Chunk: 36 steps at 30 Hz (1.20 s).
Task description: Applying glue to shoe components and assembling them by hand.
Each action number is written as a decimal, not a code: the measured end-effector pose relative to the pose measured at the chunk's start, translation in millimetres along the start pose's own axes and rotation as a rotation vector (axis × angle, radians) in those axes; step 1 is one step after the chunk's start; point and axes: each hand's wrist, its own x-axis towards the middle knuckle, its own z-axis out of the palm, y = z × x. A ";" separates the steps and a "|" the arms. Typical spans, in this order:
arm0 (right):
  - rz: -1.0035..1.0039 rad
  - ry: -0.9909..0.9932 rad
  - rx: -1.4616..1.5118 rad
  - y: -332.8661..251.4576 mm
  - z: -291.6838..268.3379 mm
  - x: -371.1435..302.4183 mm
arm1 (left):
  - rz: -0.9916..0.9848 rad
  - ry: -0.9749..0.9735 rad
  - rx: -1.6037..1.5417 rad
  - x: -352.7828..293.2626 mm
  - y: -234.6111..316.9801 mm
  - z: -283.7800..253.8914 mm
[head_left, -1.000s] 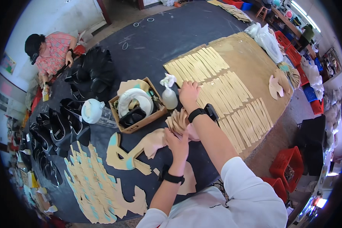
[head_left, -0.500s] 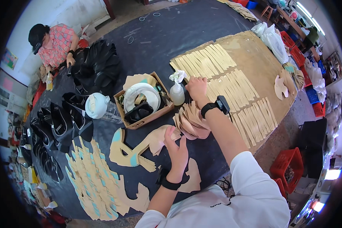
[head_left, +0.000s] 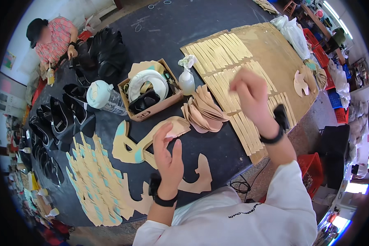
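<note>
My left hand (head_left: 168, 158) hovers over the near middle of the dark table, its fingers apart and nothing in it. Beneath and beside it lie flat tan cut pieces (head_left: 125, 145) with turquoise patches. My right hand (head_left: 252, 94) is raised above rows of narrow tan strips (head_left: 219, 51) on a sheet of brown cardboard (head_left: 270, 37). Its fingers look curled but are smeared by motion, so whether they hold anything is unclear. Between my hands sits a fanned stack of curved tan pieces (head_left: 203, 108).
A cardboard box (head_left: 160, 108) holds a white tape roll (head_left: 162, 82); a squeeze bottle (head_left: 187, 80) and a large jug (head_left: 104, 96) flank it. Black shoes (head_left: 61, 121) and layered tan pieces (head_left: 96, 180) lie at left. A person (head_left: 55, 41) works at far left. Red crate (head_left: 311, 172) lower right.
My right hand has moved right and nearer, from beside the squeeze bottle to over the strips. My left hand has shifted slightly left. The whole view has also shifted a little.
</note>
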 end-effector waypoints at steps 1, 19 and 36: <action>0.072 -0.211 0.171 -17.6 -11.6 -14.8 | -0.005 0.002 -0.003 1.2 12.8 -1.6; 0.553 -0.662 0.672 -4.2 71.5 -141.4 | -0.540 -0.493 -0.247 -114.4 -45.0 -31.6; 0.132 -0.671 0.548 1.0 140.6 -171.6 | -0.540 -0.573 -0.151 -170.1 -93.3 -15.0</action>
